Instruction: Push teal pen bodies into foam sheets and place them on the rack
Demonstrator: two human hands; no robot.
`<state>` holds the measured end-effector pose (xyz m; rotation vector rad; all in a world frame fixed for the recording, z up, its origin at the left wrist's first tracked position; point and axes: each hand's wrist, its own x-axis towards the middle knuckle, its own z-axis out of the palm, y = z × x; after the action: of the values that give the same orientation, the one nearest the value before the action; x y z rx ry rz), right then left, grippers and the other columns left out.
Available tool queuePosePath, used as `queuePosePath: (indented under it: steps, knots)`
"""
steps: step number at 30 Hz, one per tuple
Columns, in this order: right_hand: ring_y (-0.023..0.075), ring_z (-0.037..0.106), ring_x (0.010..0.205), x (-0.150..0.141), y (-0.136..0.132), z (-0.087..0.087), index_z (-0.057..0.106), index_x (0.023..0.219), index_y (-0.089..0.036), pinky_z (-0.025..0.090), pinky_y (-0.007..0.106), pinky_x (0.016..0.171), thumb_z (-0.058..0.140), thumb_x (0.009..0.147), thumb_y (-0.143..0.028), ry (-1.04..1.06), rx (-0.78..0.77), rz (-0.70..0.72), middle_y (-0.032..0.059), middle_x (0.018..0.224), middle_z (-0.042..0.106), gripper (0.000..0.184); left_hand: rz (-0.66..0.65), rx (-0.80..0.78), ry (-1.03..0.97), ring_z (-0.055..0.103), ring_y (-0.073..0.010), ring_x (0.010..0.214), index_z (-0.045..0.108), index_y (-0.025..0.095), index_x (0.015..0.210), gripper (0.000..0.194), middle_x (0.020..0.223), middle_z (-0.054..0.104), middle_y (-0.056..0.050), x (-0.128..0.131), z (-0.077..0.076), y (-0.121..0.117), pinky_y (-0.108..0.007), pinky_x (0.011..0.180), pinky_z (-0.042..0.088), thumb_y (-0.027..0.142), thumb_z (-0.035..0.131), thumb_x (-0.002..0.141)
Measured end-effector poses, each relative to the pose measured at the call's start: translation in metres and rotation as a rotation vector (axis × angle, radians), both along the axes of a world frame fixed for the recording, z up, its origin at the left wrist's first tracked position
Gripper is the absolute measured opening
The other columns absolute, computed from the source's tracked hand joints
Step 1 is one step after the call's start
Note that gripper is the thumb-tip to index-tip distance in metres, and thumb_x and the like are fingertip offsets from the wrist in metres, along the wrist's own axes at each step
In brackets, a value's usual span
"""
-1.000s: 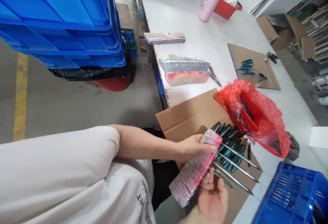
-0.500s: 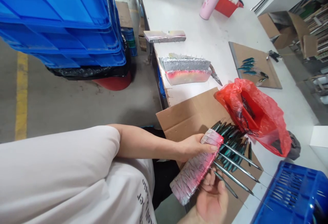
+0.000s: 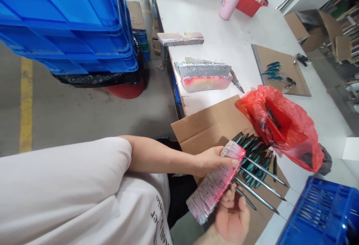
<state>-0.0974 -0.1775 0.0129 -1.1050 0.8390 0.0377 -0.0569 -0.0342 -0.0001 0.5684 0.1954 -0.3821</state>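
My left hand (image 3: 209, 161) grips a pink and silver foam-like block (image 3: 209, 189) near its upper end, thumb across the face. Thin lines are wrapped around the block. From its pink edge several slim, shiny, dark fishing lures (image 3: 259, 192) stick out to the right, fine wires trailing from their tips. Below, my right hand (image 3: 231, 213) is palm up, its fingers curled at the block's edge around the near end of the lowest lure (image 3: 246, 199). The fingertips are partly hidden there. Behind the block, a pile of dark teal lures (image 3: 254, 155) lies on a cardboard sheet (image 3: 210, 119).
A red plastic bag (image 3: 280, 125) stands beside the pile, and a blue crate (image 3: 316, 211) is at lower right. Similar blocks (image 3: 206, 83), pliers (image 3: 237, 81), a board with lures (image 3: 294, 73) and a pink bottle (image 3: 231, 0) are on the white table. Blue crates (image 3: 84, 43) are stacked at left.
The lowest lure has tilted and shifted slightly at my right fingers. My left hand and the block stay almost in place. The view has shifted very slightly.
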Motion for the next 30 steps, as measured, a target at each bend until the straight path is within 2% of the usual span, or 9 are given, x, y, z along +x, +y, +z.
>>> queuePosePath:
  steps: [4,7,10,22,30]
  knots:
    - [0.0102,0.062,0.074,-0.006,0.005,0.003,0.062,0.079,-0.016,0.052,0.018,0.063,0.056,0.069,-0.022,-0.15,-0.199,0.035,0.0012,0.077,0.066,0.013,-0.006,0.005,-0.012,0.054,-0.0096,0.061,0.056,0.015,0.091,0.039,0.077,0.058,-0.001,0.0,0.0,0.0,-0.024,0.06,0.046,0.037,0.07,0.063]
    - [0.0125,0.062,0.072,-0.012,0.01,0.006,0.061,0.088,-0.017,0.053,0.023,0.063,0.059,0.069,-0.023,-0.307,-0.357,0.116,0.0009,0.079,0.066,0.019,-0.005,0.006,-0.011,0.055,-0.0101,0.061,0.056,0.015,0.092,0.04,0.078,0.059,-0.002,-0.001,0.0,0.0,-0.024,0.059,0.047,0.037,0.07,0.063]
    - [0.0128,0.062,0.07,-0.014,0.016,0.008,0.06,0.093,-0.019,0.053,0.026,0.062,0.06,0.069,-0.021,-0.379,-0.471,0.121,-0.0006,0.081,0.065,0.024,0.001,-0.004,-0.004,0.055,-0.0101,0.059,0.056,0.014,0.093,0.042,0.077,0.059,-0.002,-0.002,0.001,0.0,-0.025,0.057,0.047,0.038,0.071,0.061]
    - [0.0115,0.062,0.068,-0.009,0.022,0.011,0.062,0.085,-0.019,0.052,0.022,0.061,0.065,0.063,-0.019,-0.285,-0.403,0.064,-0.0017,0.075,0.066,0.022,0.02,-0.05,-0.013,0.054,-0.0095,0.058,0.056,0.013,0.09,0.037,0.075,0.058,-0.002,-0.002,0.003,0.001,-0.024,0.056,0.047,0.035,0.07,0.062]
    - [0.0125,0.061,0.061,-0.006,0.021,0.009,0.06,0.08,-0.017,0.053,0.027,0.058,0.063,0.065,-0.02,-0.284,-0.46,0.056,-0.0021,0.068,0.065,0.015,0.041,-0.039,0.005,0.055,-0.0102,0.061,0.056,0.013,0.09,0.038,0.077,0.058,-0.003,-0.003,0.004,0.0,-0.023,0.058,0.047,0.035,0.07,0.062]
